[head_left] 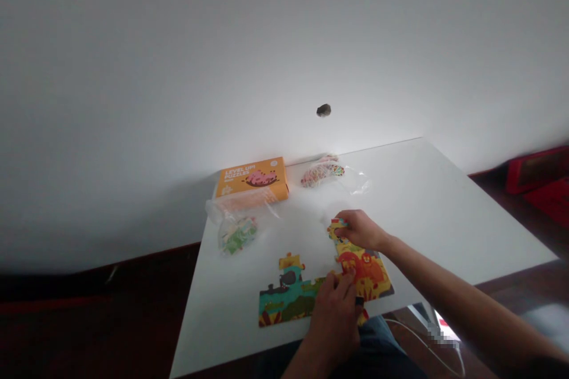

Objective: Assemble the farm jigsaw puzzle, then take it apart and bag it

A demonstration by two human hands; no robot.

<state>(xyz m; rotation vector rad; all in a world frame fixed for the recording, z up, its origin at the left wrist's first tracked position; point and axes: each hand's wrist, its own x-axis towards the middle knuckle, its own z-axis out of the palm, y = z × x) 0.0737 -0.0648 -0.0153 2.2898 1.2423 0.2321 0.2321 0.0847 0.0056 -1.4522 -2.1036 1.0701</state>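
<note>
A partly joined colourful animal puzzle (293, 302) lies near the front edge of the white table (435, 213). My left hand (335, 308) rests on its lower middle, fingers bent and pressing down on the pieces. My right hand (362, 230) is at the puzzle's upper right corner, fingers pinched on a small yellow and blue puzzle piece (335, 228) that touches the orange lion section (364, 272).
An orange puzzle box (252, 180) stands at the table's back by the white wall. One clear bag of pieces (235, 231) lies at the left, another clear bag of pieces (324, 172) behind. A white cable (422, 343) hangs below the table. Red items (537, 177) sit at far right.
</note>
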